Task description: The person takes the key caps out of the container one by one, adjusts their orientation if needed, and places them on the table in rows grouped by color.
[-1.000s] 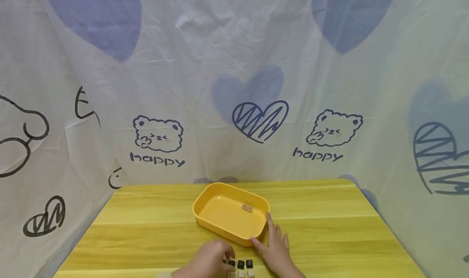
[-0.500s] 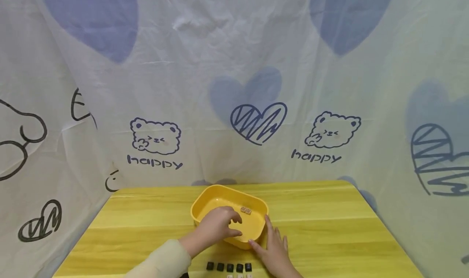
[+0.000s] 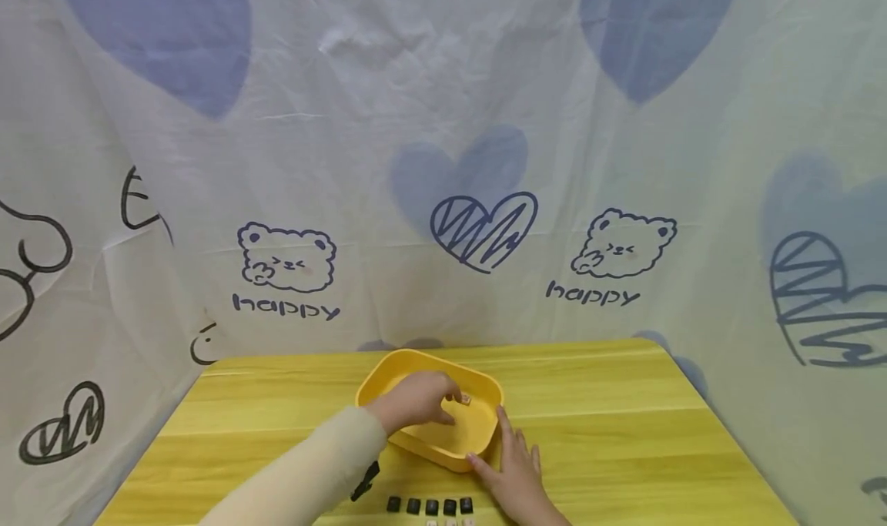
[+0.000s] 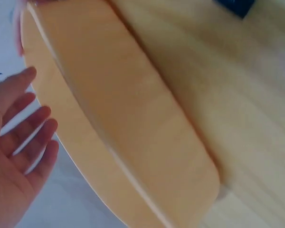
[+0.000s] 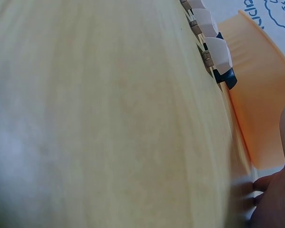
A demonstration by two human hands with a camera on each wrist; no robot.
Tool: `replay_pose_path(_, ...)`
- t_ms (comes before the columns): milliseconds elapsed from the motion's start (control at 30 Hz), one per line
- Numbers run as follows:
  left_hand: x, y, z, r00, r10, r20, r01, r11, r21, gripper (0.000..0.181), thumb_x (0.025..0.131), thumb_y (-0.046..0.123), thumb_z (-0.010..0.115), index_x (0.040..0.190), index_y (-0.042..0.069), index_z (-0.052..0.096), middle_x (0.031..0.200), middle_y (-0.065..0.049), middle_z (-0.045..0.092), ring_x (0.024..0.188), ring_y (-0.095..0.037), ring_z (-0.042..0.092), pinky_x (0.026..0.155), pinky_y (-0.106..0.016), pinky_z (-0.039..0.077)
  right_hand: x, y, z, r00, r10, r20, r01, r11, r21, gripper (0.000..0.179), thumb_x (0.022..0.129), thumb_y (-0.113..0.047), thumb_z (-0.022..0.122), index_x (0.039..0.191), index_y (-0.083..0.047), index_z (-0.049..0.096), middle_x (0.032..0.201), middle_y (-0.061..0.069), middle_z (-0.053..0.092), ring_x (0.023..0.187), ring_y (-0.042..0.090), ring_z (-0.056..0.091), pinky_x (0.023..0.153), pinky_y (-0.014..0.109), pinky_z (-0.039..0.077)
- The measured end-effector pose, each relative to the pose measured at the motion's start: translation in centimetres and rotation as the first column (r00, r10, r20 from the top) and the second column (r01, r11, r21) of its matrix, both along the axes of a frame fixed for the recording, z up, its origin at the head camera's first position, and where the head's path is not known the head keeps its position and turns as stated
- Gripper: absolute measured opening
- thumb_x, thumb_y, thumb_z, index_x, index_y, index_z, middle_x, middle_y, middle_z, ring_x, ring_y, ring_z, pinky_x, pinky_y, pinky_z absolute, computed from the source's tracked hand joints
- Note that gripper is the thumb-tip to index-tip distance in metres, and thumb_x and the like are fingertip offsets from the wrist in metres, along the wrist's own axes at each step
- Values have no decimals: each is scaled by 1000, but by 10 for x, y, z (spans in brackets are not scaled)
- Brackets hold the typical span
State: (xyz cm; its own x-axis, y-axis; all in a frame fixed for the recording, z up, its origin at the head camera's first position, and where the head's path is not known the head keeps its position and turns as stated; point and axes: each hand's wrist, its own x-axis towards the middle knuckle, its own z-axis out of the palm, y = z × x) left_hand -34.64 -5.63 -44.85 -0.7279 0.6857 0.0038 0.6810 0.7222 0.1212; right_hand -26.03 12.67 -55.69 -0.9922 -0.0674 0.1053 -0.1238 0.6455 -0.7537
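Observation:
My left hand (image 3: 418, 397) is over the inside of a yellow plastic tray (image 3: 431, 452), fingers bent and thumb apart. Behind its fingertips shows a small tan block (image 3: 466, 400) on the tray floor. In the left wrist view, the left hand (image 4: 21, 152) has spread, relaxed fingers beside the tray's rim, with nothing held. My right hand (image 3: 516, 476) rests at the tray's near right corner, thumb on the near side and fingers along the right side. Just nearer than the tray stands a row of several black keycap-like pieces (image 3: 432, 507).
White keycap-like pieces (image 5: 218, 54) stand in a row nearer to me than the black ones, partly cut off in the head view. A dark strap piece (image 3: 365, 481) hangs at the left sleeve. Behind the wooden table (image 3: 610, 418) hangs a printed cloth (image 3: 374, 164).
My left hand has moved from the row of small pieces up and away into the tray, covering part of the tan blocks. The right hand has stayed at the tray's corner.

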Motion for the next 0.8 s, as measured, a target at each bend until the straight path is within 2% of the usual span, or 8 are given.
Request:
replay_pose_path(200,-22,9,-4,994,-99,43,104,986,-131,38,82,27,80,116,13,72,113,6,69,104,-10,63,91,-26,48,0,0,1,1000,4,28,-4,1000,-6,96,89,-56,61,157,-15,8,154,26,25,137,55,17,105,70,-3)
replay_pose_path(333,-32,13,-9,993,-107,58,116,977,-179,36,83,23,80,116,14,72,113,5,68,103,-9,62,90,-25,48,1,1,2,999,17,47,-16,1000,-17,95,90,-57,59,158,-16,6,154,26,23,138,55,14,106,69,-4)
replay_pose_path(633,-43,19,-15,989,-145,37,150,958,-243,27,86,18,75,112,12,73,107,4,70,99,-11,63,89,-25,48,1,1,3,999,16,38,-16,1000,-21,96,90,-57,59,157,-14,7,155,26,23,138,55,14,105,70,-4)
replay_pose_path(800,-45,26,-16,984,-179,15,177,955,-238,14,87,15,73,101,10,74,91,5,69,82,-9,61,81,-25,49,1,3,4,999,13,40,-12,1000,-16,94,91,-56,60,157,-13,8,155,26,23,138,55,15,105,70,-3)
